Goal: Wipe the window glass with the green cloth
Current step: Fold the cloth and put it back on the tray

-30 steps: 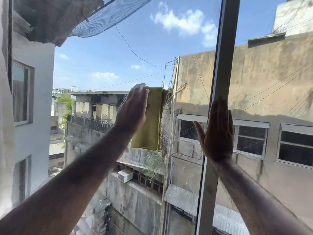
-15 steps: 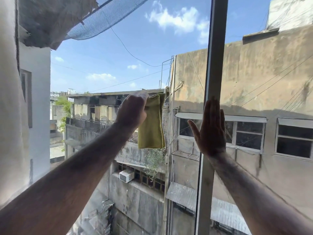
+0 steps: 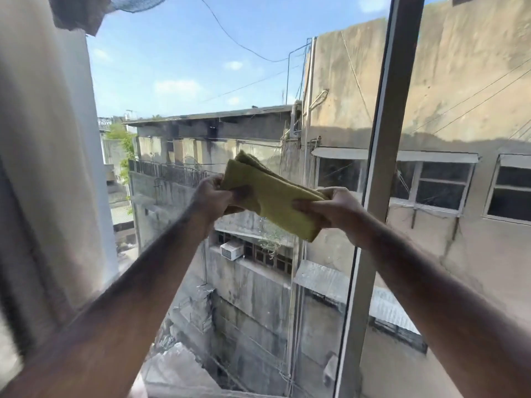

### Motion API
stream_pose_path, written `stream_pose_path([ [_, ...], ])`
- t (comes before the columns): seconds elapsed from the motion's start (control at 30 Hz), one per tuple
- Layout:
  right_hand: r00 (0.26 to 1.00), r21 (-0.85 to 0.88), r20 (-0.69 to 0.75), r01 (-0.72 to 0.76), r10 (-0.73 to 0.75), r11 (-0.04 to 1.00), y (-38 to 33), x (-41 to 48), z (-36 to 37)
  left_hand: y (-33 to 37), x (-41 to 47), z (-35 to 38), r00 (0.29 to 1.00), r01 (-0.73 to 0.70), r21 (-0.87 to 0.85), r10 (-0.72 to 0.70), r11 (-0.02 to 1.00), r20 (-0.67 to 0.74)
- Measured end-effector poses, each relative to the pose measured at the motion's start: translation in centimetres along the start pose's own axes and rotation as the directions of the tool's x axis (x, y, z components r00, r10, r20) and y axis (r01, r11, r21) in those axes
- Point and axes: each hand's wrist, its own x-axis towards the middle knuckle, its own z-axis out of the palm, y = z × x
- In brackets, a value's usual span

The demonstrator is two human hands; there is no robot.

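The folded yellow-green cloth [image 3: 270, 196] hangs in the air in front of the window glass [image 3: 184, 70], held off the pane at mid height. My left hand [image 3: 212, 196] grips its left end and my right hand [image 3: 330, 211] grips its right end, thumb on top. Both arms stretch forward from the lower corners. The glass fills most of the view, with buildings and sky behind it.
A grey vertical window frame bar [image 3: 382, 168] stands just right of my right hand. A pale curtain [image 3: 43, 168] hangs along the left edge. A second pane [image 3: 474, 110] lies right of the bar.
My left hand has pulled the cloth off the glass and lowered it. My right hand has left the frame bar and taken hold of the cloth's right end. The view has tilted down.
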Motion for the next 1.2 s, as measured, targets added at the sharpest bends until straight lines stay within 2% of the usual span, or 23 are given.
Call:
stream_pose_path([
  [0.1,0.986,0.163,0.037,-0.165,0.161,0.973,4.7,-3.1,1.8,-6.0,-3.7,-1.4,0.983,0.18,-0.071,-0.176,0.981,0.057],
  [0.2,0.946,0.246,0.066,-0.324,0.317,0.914,10.9,-7.2,5.0,-12.9,-7.7,-2.3,0.945,0.324,-0.045,-0.321,0.945,0.057],
  [0.4,0.788,0.33,0.17,-0.611,0.591,0.72,23.7,-16.9,11.8,-27.1,-16.3,-3.5,0.833,0.54,0.014,-0.537,0.841,0.13],
  [0.53,0.655,0.294,0.277,-0.754,0.703,0.587,33.0,-24.4,15.9,-37.3,-23.2,-3.7,0.72,0.67,0.106,-0.678,0.735,0.15],
  [0.7,0.488,0.253,0.321,-0.87,0.811,0.424,43.5,-34.2,19.5,-49.1,-32.3,-3.2,0.53,0.807,0.207,-0.833,0.552,0.156],
  [0.87,0.34,0.192,0.25,-0.935,0.907,0.298,52.9,-44.4,23.1,-60.1,-41.2,-2.1,0.366,0.855,0.332,-0.917,0.398,0.156],
  [0.97,0.259,0.13,0.209,-0.963,0.943,0.236,57.5,-49.9,25.3,-65.5,-45.8,-1.2,0.298,0.852,0.409,-0.946,0.325,0.131],
  [1.07,0.207,0.091,0.151,-0.977,0.967,0.195,61.6,-54.7,27.4,-70.1,-49.9,-0.1,0.282,0.83,0.476,-0.955,0.29,0.091],
  [1.2,0.17,-0.037,0.025,-0.985,0.985,0.171,65.4,-59.1,29.7,-74.9,-53.5,1.6,0.341,0.696,0.663,-0.939,0.276,0.033],
])
